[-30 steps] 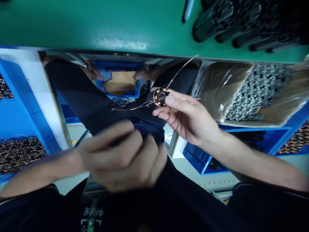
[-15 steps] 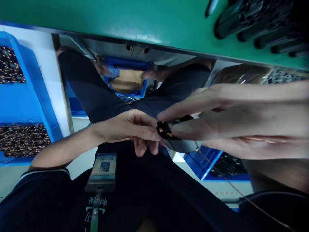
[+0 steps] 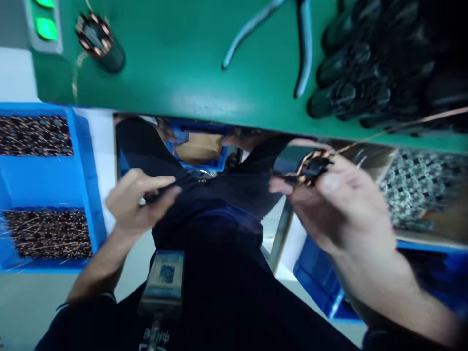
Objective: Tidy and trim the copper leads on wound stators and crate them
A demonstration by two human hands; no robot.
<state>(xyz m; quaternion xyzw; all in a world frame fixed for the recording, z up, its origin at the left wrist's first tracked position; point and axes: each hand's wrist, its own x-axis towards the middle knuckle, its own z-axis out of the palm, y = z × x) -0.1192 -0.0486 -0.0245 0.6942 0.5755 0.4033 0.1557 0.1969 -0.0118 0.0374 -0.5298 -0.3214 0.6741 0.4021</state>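
Copper-wound coil (image 3: 310,168) clamped in the fingertips of the right hand (image 3: 340,209), just below the green desk's (image 3: 175,73) front edge.
Its loose copper wire (image 3: 402,126) trails toward the desk's right edge. The left hand (image 3: 135,204), over the lap, pinches together on a thin dark piece (image 3: 171,187), too blurred to name. On the desk lie pliers (image 3: 278,29), black cylinders (image 3: 365,73) at the right edge and another coil (image 3: 98,41) near the left corner.

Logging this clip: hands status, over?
Right hand gripping copper-wound coil, wire trailing right. Left hand pinching thin dark piece. Hands apart, nothing blocking.
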